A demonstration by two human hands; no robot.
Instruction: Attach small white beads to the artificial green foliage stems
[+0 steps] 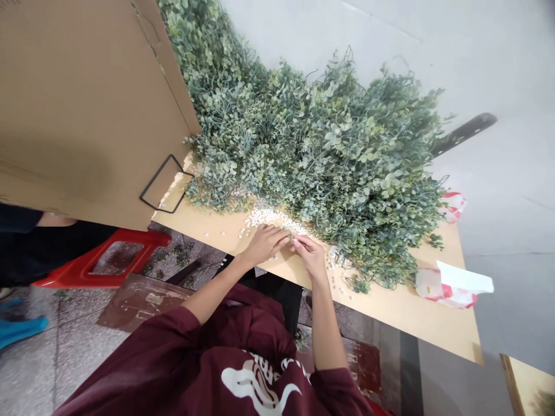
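Bringing the fingertips nearly together, the left hand and the right hand are held over the near edge of the tabletop. By the right hand, pinched narrow, a tiny piece is gripped between thumb and fingers; what it is cannot be made out at this size. The left hand is curled beside it, palm down, and whether anything is held there cannot be told.

Just beyond the fingers, small white pieces are heaped and scattered on the tabletop, some near the right wrist. Most of the surface is covered by a large mass of leafy greenery, by which the heap is partly overhung. At the left, a large cardboard panel is seen, with a thin black frame near its lower corner. From behind the greenery a dark handle is shown. At the right end, a red-and-white wrapper is placed beside a white sheet.
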